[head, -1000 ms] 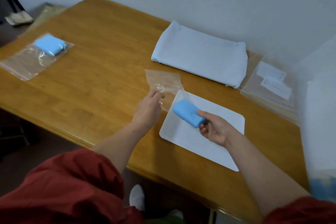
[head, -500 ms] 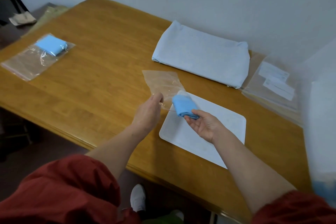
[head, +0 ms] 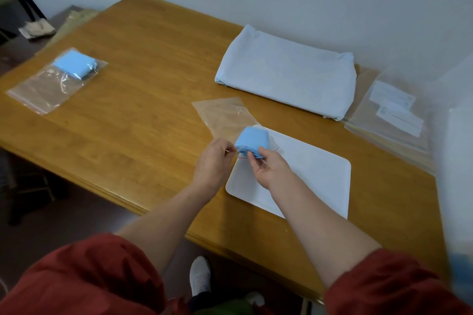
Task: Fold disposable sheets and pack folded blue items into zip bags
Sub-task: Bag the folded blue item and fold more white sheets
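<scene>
Head view gives me one packed bag (head: 51,84) lying far left on the bench (head: 140,110), so that unit is done. The left hand (head: 215,158) pinches the lip of an open bag (head: 225,117); the right hand (head: 268,169) grips a blue fold (head: 252,140) at its mouth, barely entered as far as I can tell. I judge that pushing it in, zipping, and the stacked sheets (head: 286,79) behind are what is left.
</scene>
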